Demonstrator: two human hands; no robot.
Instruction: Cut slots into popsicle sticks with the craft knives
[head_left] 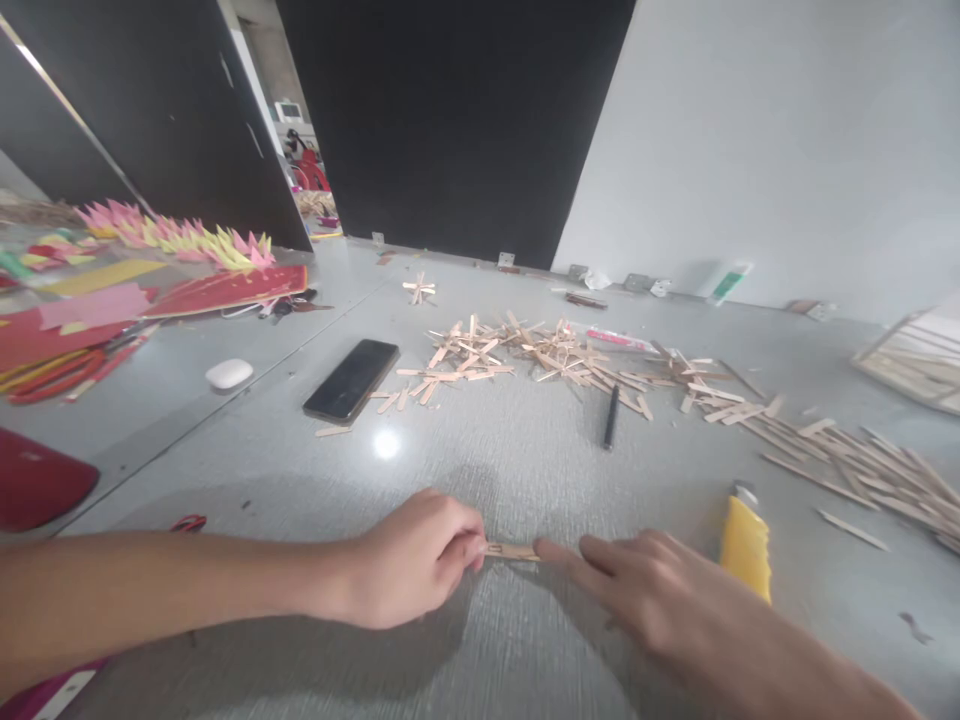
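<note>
A short wooden stick piece (511, 551) lies on the grey table (525, 470) between my hands. My left hand (412, 560) pinches its left end with curled fingers. My right hand (645, 590) lies flat, its forefinger tip touching the stick's right end. A yellow utility knife (746, 545) rests just right of my right hand. A wide scatter of wooden sticks (570, 360) spreads across the table beyond, running to the right edge (870, 465).
A black phone (351, 380), a white earbud case (229, 374) and a black pen (610, 417) lie mid-table. Coloured paper and paper spikes (180, 240) fill the left side. A stick frame (911, 360) sits at far right. Red scissors handles (187, 523) sit by my left forearm.
</note>
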